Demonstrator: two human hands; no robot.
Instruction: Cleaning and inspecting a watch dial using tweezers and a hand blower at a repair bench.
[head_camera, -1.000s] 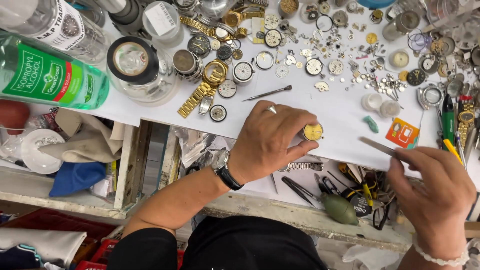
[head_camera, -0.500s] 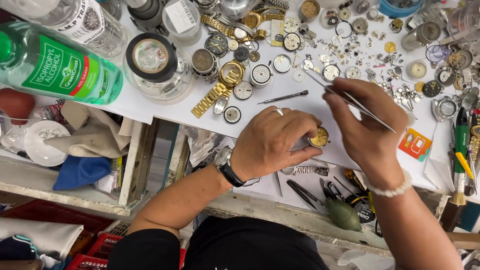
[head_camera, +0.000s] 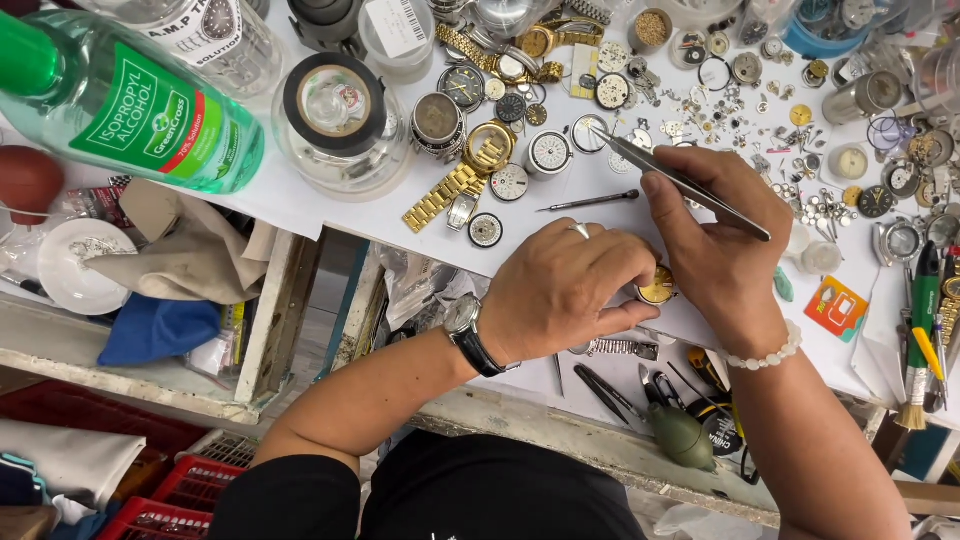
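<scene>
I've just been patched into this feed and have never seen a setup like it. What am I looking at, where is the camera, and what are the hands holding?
There is no machine here: a person works with two bare hands, filmed by a camera on their head looking down. The left hand, with a wristwatch on its wrist, pinches a small round gold watch case against the white tabletop. The right hand, wearing a bead bracelet, touches that case and holds metal tweezers lying across its fingers. Around them lie watch dials, loose tiny parts, a gold watch bracelet, a green-labelled bottle and a glass jar.
</scene>
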